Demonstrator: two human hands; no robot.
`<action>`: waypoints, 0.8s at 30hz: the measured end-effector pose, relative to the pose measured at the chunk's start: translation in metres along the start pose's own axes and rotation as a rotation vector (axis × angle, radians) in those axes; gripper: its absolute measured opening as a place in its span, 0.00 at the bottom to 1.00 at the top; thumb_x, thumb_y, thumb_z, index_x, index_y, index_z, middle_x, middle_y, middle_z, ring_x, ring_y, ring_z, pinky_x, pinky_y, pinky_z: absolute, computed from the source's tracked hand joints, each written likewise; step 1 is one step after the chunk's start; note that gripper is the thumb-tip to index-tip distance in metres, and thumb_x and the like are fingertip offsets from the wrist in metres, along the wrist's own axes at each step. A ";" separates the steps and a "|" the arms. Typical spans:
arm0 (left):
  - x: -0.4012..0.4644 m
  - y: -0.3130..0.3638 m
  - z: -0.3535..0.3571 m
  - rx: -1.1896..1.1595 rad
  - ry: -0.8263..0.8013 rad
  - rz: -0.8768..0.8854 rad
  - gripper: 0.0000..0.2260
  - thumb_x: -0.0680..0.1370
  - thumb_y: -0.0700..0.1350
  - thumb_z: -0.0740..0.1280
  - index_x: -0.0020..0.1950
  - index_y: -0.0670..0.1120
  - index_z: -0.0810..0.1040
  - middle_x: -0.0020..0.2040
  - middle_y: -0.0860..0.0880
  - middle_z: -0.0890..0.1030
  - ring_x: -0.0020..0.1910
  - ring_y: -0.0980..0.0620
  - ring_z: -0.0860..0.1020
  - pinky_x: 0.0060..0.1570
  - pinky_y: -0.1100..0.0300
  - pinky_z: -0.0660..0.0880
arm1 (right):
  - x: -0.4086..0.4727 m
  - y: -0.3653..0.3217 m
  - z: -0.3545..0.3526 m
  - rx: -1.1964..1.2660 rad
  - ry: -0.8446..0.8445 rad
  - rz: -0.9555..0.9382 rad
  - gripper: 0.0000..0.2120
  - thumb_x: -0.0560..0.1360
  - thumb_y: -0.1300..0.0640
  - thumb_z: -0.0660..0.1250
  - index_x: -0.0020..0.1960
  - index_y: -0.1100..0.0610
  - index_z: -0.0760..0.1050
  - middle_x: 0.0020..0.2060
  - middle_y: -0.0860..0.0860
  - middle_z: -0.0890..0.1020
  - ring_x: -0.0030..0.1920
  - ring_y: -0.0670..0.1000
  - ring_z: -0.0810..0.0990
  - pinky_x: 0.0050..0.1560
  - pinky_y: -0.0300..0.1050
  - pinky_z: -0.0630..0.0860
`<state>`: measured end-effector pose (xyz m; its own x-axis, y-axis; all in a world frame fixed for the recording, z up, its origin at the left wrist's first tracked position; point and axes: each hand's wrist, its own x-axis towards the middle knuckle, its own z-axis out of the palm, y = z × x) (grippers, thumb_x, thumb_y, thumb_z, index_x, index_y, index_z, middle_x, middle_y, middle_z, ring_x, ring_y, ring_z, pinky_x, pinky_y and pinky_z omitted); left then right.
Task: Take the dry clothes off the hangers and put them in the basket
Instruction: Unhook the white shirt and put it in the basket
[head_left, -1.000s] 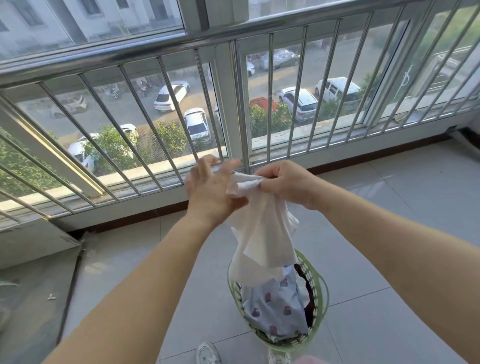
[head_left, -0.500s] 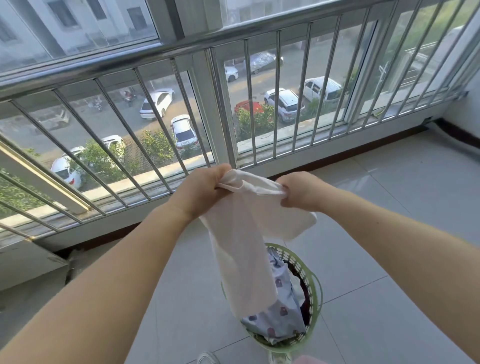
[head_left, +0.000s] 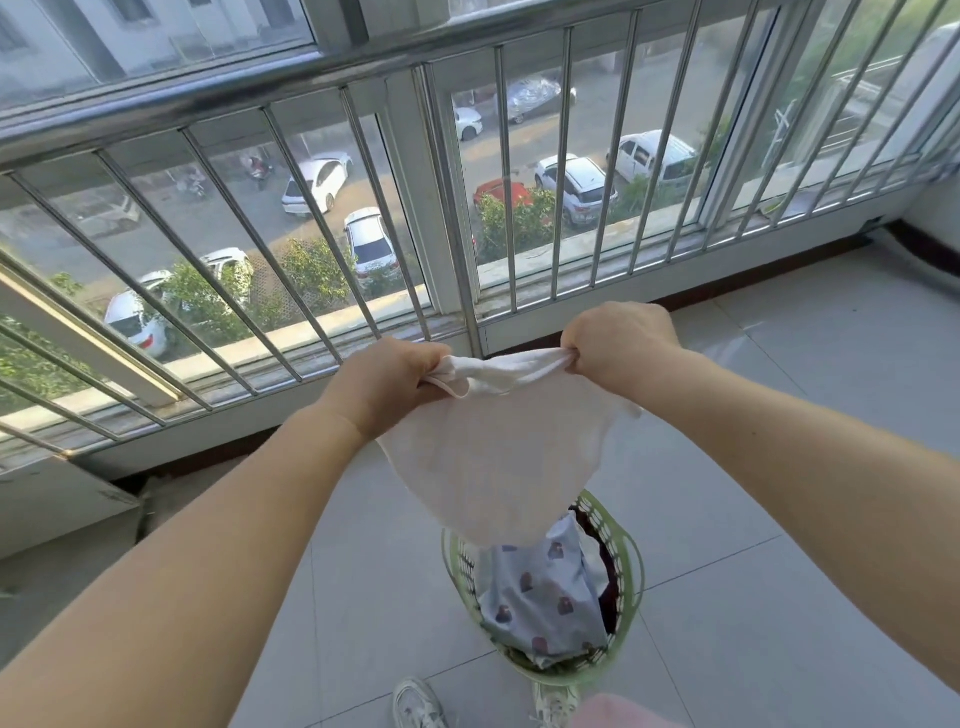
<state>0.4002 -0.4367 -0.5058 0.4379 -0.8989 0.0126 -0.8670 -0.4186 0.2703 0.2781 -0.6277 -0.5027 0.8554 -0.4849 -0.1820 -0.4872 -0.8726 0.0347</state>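
A white garment (head_left: 493, 457) hangs spread between my two hands, its lower edge dangling just above the basket. My left hand (head_left: 382, 382) grips its top edge on one side and my right hand (head_left: 618, 340) grips the other side, stretching that edge taut. Below it on the tiled floor stands a light green plastic basket (head_left: 631, 566) holding a pale patterned cloth (head_left: 540, 597) and something dark underneath. No hanger is in view.
A metal railing (head_left: 322, 228) with slanted bars and a window frame runs across in front of me, above a low sill. My white shoes (head_left: 415, 704) stand beside the basket. A grey ledge (head_left: 57, 504) juts out at the left.
My hands have moved apart, from bunching the white garment together to stretching it wide. The garment now hangs open as a broad sheet over the basket.
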 end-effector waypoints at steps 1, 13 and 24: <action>0.001 -0.002 0.006 0.010 0.010 0.010 0.17 0.72 0.56 0.62 0.44 0.41 0.78 0.38 0.43 0.80 0.39 0.43 0.76 0.37 0.55 0.71 | 0.000 0.001 0.003 -0.001 -0.002 0.003 0.08 0.75 0.57 0.61 0.49 0.50 0.78 0.47 0.51 0.79 0.47 0.55 0.74 0.43 0.43 0.66; 0.019 -0.007 0.052 0.008 0.078 0.033 0.03 0.74 0.41 0.67 0.45 0.43 0.79 0.41 0.46 0.81 0.39 0.45 0.74 0.36 0.57 0.68 | -0.001 0.018 0.038 0.135 0.052 0.054 0.12 0.77 0.61 0.57 0.50 0.51 0.77 0.41 0.53 0.75 0.41 0.56 0.69 0.42 0.44 0.64; 0.021 -0.008 0.055 0.044 0.234 0.221 0.11 0.71 0.49 0.59 0.38 0.46 0.79 0.32 0.48 0.80 0.28 0.45 0.77 0.29 0.63 0.64 | -0.027 0.019 0.047 0.156 0.171 0.113 0.11 0.77 0.60 0.55 0.48 0.55 0.76 0.42 0.53 0.79 0.41 0.56 0.69 0.38 0.43 0.62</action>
<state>0.4038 -0.4592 -0.5607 0.2763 -0.9167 0.2887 -0.9544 -0.2263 0.1948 0.2375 -0.6280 -0.5430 0.8046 -0.5935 -0.0158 -0.5915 -0.7989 -0.1093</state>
